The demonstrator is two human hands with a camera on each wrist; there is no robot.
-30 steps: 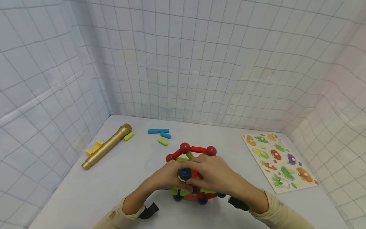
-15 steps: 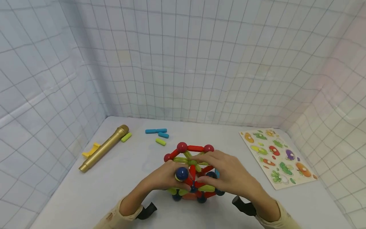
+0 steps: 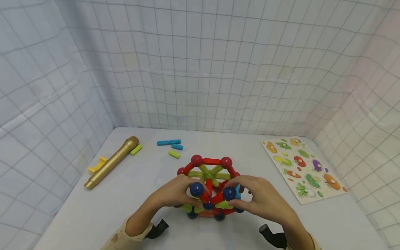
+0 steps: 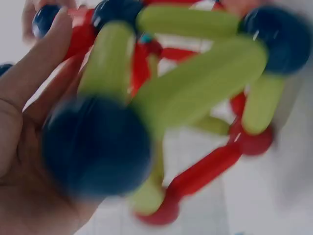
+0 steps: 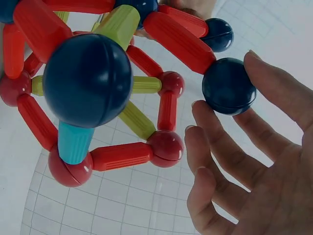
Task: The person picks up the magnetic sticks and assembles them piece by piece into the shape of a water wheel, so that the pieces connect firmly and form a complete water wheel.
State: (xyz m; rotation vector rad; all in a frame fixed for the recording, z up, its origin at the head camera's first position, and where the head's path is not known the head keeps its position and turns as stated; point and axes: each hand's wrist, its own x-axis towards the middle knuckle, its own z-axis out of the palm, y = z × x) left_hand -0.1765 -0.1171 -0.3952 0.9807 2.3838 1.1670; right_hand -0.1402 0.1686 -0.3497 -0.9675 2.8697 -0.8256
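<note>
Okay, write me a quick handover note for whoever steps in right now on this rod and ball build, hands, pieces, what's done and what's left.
Left hand: fingers curled against the rod-and-ball structure, at a dark blue ball on its near left.
Right hand: fingers relaxed, tips at the other near blue ball; the right wrist view shows no firm grip.
Pieces: the structure stands mid-table. Loose blue rods and a green rod lie behind it, another green rod beside the gold microphone. Puzzle board at far right.
Done: red, green and blue rods joined into a cage.
Left: the loose rods are unattached.
</note>
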